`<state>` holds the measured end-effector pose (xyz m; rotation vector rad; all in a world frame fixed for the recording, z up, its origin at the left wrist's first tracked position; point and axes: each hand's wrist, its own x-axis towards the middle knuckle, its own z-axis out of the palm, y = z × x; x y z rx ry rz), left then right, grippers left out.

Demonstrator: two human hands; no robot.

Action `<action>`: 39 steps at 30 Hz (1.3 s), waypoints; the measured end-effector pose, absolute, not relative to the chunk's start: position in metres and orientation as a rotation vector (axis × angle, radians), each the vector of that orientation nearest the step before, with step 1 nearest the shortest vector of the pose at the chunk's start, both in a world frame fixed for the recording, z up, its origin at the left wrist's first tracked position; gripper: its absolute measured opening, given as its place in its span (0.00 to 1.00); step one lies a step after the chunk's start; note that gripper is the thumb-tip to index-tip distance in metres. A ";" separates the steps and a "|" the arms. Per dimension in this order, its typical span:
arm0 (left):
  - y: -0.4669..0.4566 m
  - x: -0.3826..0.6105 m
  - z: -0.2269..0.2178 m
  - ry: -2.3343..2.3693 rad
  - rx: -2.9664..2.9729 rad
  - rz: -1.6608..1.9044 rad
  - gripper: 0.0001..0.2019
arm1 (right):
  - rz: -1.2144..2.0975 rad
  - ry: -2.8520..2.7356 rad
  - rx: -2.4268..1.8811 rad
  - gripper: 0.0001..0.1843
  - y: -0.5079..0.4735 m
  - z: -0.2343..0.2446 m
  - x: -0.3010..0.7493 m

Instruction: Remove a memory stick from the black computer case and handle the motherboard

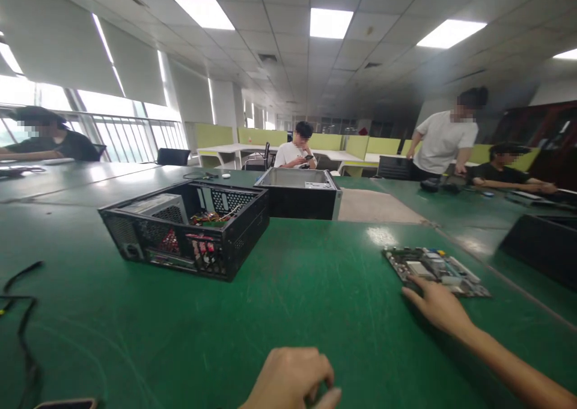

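My right hand [439, 307] reaches over the near edge of a motherboard [439, 268] lying flat on the green table. Its thumb stretches out to the left over the tabletop, and the fingertips are at the board near a pale square part; whether they touch it I cannot tell. My left hand [295, 376] hovers at the bottom middle, loosely curled, with a gap between thumb and fingers and nothing visible in it. Ahead and to the left stands an open black computer case [193, 232] with a metal power supply [157, 208] inside.
Behind that case is a second open computer case [297, 196]. A dark panel or case [541, 247] is at the right. Black cables [24, 331] lie at the left, and part of a phone-like object [67, 404] shows at the bottom edge. Several people are around the tables.
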<state>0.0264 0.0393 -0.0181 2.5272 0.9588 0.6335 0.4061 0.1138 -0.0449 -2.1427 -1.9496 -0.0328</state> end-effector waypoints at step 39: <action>0.103 -0.037 0.073 1.380 3.120 0.668 0.15 | 0.134 -2.476 -1.800 0.31 0.023 -0.027 0.205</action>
